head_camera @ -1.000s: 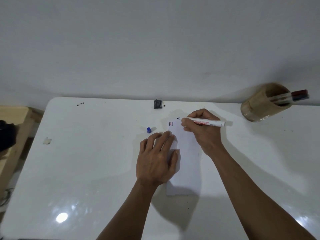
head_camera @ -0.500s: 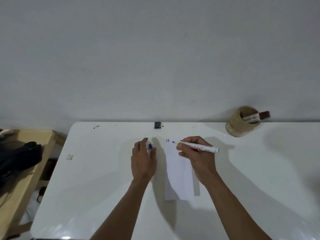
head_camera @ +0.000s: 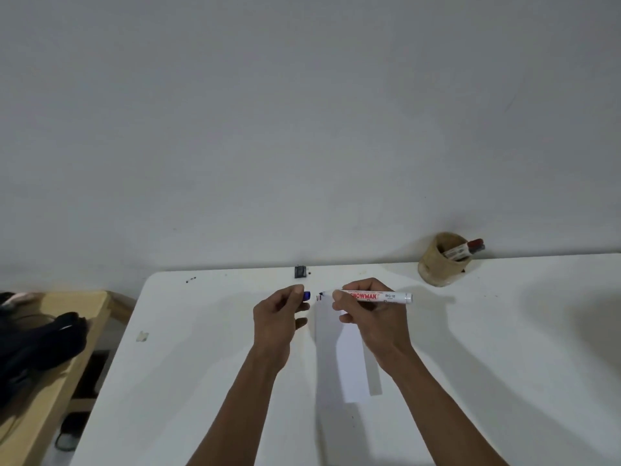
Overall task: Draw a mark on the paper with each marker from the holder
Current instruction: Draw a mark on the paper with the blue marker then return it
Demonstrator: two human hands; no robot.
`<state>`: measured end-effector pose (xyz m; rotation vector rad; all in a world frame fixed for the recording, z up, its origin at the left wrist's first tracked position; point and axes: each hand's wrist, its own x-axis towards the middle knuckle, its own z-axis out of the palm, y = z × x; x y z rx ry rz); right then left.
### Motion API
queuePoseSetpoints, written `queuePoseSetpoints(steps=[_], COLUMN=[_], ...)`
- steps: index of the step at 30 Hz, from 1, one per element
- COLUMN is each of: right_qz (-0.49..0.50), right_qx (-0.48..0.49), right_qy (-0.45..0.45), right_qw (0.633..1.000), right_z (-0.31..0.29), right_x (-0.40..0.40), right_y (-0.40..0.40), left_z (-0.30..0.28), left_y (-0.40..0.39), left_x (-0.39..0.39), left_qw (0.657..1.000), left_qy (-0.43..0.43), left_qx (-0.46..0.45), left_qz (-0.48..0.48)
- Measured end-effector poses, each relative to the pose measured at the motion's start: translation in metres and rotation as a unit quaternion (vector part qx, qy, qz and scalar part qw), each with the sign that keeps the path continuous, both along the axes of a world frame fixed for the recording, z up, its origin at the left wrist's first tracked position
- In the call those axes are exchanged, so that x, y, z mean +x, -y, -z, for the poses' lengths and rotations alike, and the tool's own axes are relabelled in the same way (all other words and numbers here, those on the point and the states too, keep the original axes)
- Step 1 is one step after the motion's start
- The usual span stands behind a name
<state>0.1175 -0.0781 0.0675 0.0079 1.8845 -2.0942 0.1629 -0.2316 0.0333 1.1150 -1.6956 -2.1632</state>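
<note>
My right hand (head_camera: pixel 368 317) grips a white marker (head_camera: pixel 379 296) that lies level, its uncapped tip pointing left over the far end of the paper (head_camera: pixel 349 361). Small dark and red marks (head_camera: pixel 319 298) sit at the paper's far left corner. My left hand (head_camera: pixel 277 316) pinches the blue cap (head_camera: pixel 306 295) between thumb and fingers, a short gap from the marker's tip. The tan holder (head_camera: pixel 437 264) stands at the back right of the table with two markers (head_camera: pixel 465 249) leaning out of it.
The white table (head_camera: pixel 201 381) ends at a grey wall. A small black block (head_camera: pixel 299 271) sits at the table's back edge, a scrap of tape (head_camera: pixel 142 336) near the left edge. A wooden bench (head_camera: pixel 50 381) with dark cloth (head_camera: pixel 40 344) stands to the left.
My left hand left the paper, took the blue cap off the table and now holds it beside the marker's tip. The marker has lifted to level. The camera view has tilted up and back.
</note>
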Motion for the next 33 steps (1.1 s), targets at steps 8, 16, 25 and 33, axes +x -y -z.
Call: queuePoseSetpoints(steps=[8,16,25,33], right_qz=[0.007,0.022,0.090,0.125], right_qx=[0.006,0.032,-0.025,-0.080], right_qy=[-0.034,-0.038,0.032,0.090], right_qw=[0.999,0.999,0.995,0.985], right_z=[-0.015,-0.011,-0.010,-0.016], right_x=[0.018,0.034,0.050,0.033], right_y=[0.015,0.015,0.009,-0.039], left_z=[-0.034,-0.035,-0.026,-0.026], left_y=[-0.001,-0.008,-0.021,-0.039], left_x=[0.017,0.030,0.031,0.011], left_qw=[0.993,0.993,0.986,0.991], left_qy=[-0.066,-0.069,-0.119,-0.113], left_qx=[0.096,0.083,0.109,0.042], left_qz=[0.008,0.049,0.043,0.059])
